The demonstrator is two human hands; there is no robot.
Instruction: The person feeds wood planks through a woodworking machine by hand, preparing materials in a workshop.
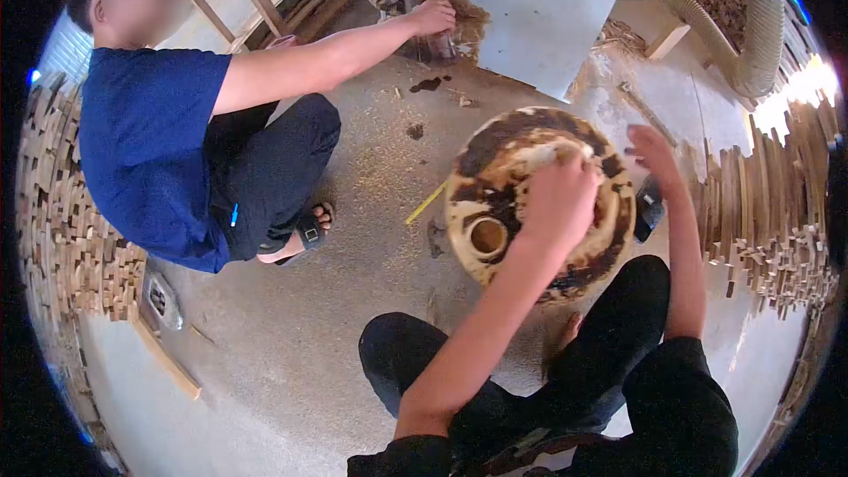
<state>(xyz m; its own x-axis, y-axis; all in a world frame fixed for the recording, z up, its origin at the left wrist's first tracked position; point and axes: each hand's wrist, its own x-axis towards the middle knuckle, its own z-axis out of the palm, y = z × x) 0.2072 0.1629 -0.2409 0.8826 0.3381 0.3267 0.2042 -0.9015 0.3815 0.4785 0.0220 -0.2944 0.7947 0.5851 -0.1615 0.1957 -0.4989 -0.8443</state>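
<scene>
A round wooden piece (473,199) with dark brown patches and pale wood stands in front of me. On its lower left part is a small round cup or hole with a pale rim (488,237). My left hand (563,194) is over the middle of the piece, fingers closed on something pale that I cannot make out. Off the piece's right edge, my right hand (652,152) hangs with its fingers apart and nothing in them. A dark object (649,208) lies on the floor below it.
A person in a blue shirt (150,141) squats at the left, one hand reaching to a container (435,46) near a grey sheet (543,18). Wood strips (760,203) are stacked on both sides. A yellow strip (426,203) and sawdust lie on the floor.
</scene>
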